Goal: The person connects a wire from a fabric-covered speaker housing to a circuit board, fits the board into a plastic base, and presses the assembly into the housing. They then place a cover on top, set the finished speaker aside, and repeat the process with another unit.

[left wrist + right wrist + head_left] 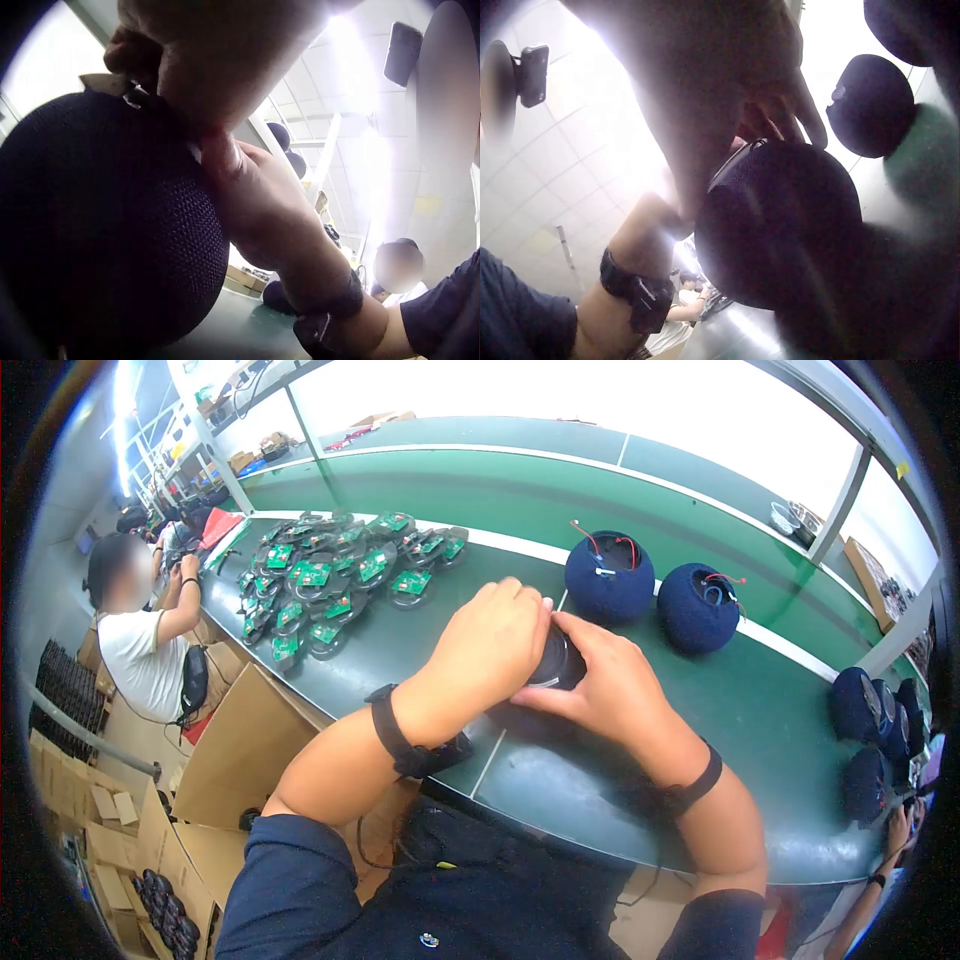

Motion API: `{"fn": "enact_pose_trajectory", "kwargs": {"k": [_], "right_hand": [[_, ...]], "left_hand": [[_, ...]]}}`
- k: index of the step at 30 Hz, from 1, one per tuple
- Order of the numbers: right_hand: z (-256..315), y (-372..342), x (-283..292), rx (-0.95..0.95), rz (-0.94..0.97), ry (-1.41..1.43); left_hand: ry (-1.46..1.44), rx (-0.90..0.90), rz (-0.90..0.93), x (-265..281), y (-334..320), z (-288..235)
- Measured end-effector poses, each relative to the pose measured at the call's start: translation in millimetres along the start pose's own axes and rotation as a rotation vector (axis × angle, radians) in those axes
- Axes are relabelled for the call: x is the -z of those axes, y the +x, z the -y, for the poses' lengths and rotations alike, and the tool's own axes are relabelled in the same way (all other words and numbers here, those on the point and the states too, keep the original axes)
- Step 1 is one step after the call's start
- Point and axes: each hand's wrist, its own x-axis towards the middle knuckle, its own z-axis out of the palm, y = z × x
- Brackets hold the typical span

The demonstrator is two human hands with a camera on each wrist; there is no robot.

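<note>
Between my two hands, low over the bench, is a dark fabric-covered round shell (112,225), mostly hidden by them in the head view. My left hand (490,645) comes over its top with fingers curled at the opening. A small pale piece (105,84) shows by those fingers in the left wrist view. Thumb and fingers of my right hand (620,680) grip the shell's side around the rim. Two similar navy shells (609,580) (697,610) stand just beyond, open at the top, with red wires sticking out.
A heap of green circuit boards on dark round parts (330,575) covers the bench's left. More navy shells (858,705) sit at the right edge, near another person's hand (900,830). An open cardboard box (245,750) stands left; a seated person (145,650) works beyond it.
</note>
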Motion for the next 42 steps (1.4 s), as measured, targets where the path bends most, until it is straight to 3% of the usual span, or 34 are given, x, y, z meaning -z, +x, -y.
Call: {"fn": "enact_pose_trajectory", "kwargs": {"k": [4, 7, 18, 22, 23, 30, 33, 36, 39, 40, 42], "right_hand": [[0, 2, 1, -0.034, 0.025, 0.008], [5, 3, 2, -0.059, 0.040, 0.000], [4, 1, 1, -0.083, 0.037, 0.045], [6, 3, 6, -0.162, 0.128, 0.037], [2, 2, 1, -0.069, 0.028, 0.048], [2, 2, 2, -0.080, 0.031, 0.035], [6, 2, 3, -0.113, 0.050, 0.032], [9, 3, 6, -0.092, 0.061, 0.010], [12, 3, 10, -0.187, 0.159, -0.021], [12, 3, 12, -0.194, 0.169, -0.011], [12, 2, 12, -0.206, 0.170, -0.004]], "left_hand": [[-0.016, -0.032, 0.029, -1, -3, 1], [-0.001, 0.002, -0.048, 9, -5, -7], [0.097, -0.023, 0.032, 11, -2, -6], [0.021, 0.010, 0.077, 3, 1, 6], [0.021, -0.007, 0.104, 3, 2, 6], [-0.073, -0.158, 0.061, 15, 5, 8], [-0.236, -0.036, 0.150, 20, -5, 7], [-0.264, 0.043, 0.085, 20, -13, 4], [-0.231, -0.210, -0.056, 36, -24, -5], [-0.231, -0.218, -0.053, 45, -26, -4], [-0.265, -0.240, -0.306, 61, -26, 3]]}}
